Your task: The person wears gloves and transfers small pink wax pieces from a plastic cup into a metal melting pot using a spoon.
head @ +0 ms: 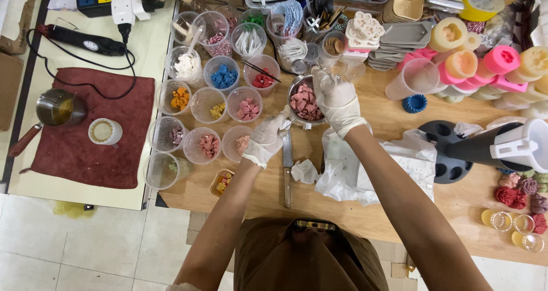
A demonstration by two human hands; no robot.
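Nearest, left hand [267, 138] pinching small metal tool beside knife [287, 165]; just ahead, right hand [335, 100] gripping steel cup [304, 101] of pink wax chunks. Probably sorting; careful pouring next.

Before you runs a wooden counter [399, 211]; on it stand clear plastic cups [208, 105] of coloured wax bits, a knife [287, 165] lying lengthwise, crumpled white plastic [342, 177], a black mould tray [451, 165] and red wax flowers [511, 197]. To your left a pale counter [154, 45] carries a dark red towel [91, 131], bearing a small metal pot [57, 108] and a white cup [105, 131]
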